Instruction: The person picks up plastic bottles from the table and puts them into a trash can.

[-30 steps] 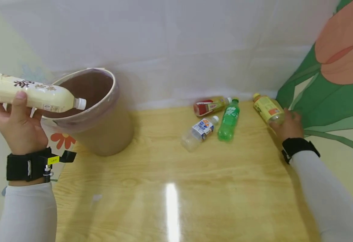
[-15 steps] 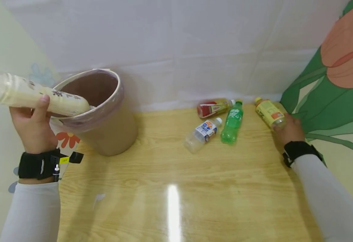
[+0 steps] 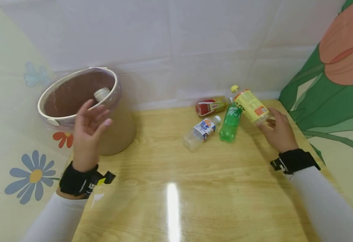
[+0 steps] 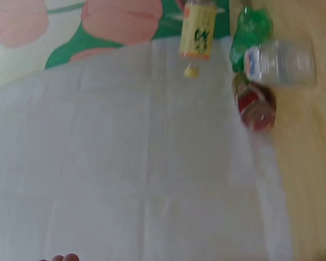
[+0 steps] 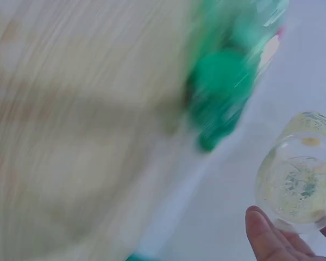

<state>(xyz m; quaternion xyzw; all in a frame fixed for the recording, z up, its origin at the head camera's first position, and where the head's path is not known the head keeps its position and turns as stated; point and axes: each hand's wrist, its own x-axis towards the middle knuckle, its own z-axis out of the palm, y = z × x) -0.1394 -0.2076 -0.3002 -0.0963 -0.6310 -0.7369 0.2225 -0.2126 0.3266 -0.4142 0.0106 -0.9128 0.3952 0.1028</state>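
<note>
My left hand [image 3: 87, 137] is in front of the bin's near rim, fingers loosely bent and holding nothing. Inside the bin [image 3: 111, 134], the pale base of the milk tea bottle [image 3: 102, 94] shows just behind the rim; the rest of it is hidden. My right hand [image 3: 277, 131] grips a yellow-labelled bottle [image 3: 251, 106] by its base end, raised off the table with its yellow cap tilted up and left. In the right wrist view, fingers and thumb [image 5: 261, 231] curl round the clear base of that bottle [image 5: 296, 185].
Lying left of the raised bottle are a green bottle [image 3: 231, 122], a clear bottle with a blue-white label [image 3: 201, 132] and a red-labelled bottle [image 3: 212, 106]. A white cloth wall [image 3: 170, 50] backs the wooden table [image 3: 152, 188]. A painted wall [image 3: 340, 111] stands on the right.
The milk tea bottle has gone from my left hand into the bin, and that hand has moved right. My right hand has lifted the yellow-labelled bottle and brought it left.
</note>
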